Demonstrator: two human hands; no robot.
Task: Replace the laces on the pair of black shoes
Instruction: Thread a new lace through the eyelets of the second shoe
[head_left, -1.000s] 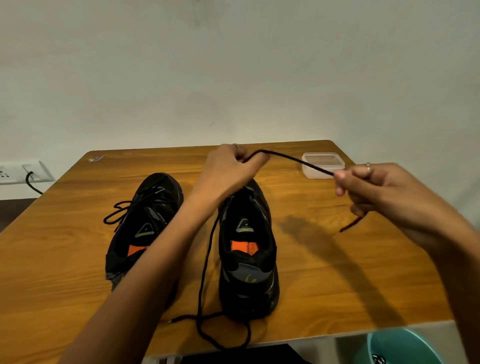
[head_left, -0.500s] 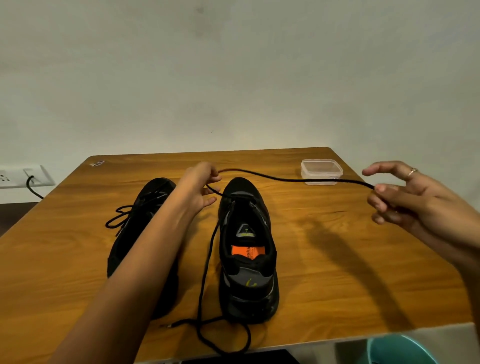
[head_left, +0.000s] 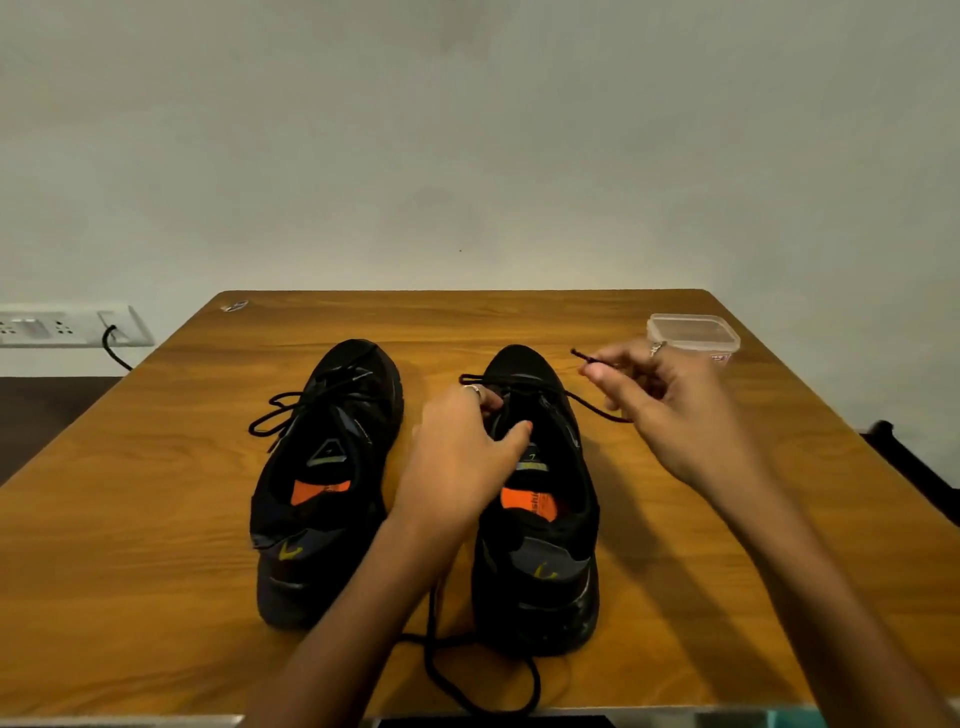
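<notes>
Right hand (head_left: 670, 400) pinches the lace (head_left: 587, 402) tip beside the right shoe (head_left: 540, 499) on the surface (head_left: 156, 519); left hand (head_left: 462, 452) grips its eyelet area. A slack pinch may let the tip slip, unthreading the eyelet

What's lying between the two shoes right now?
Head view: the left forearm crosses above the gap between left shoe and right shoe; beneath, bare table.

Plain room, likely home or small office. Wood-grain table (head_left: 675, 519) set against bare pale wall (head_left: 467, 156). White wall socket strip (head_left: 62, 326) with black plug lead at left; clear plastic tub (head_left: 693, 333) on table.
</notes>
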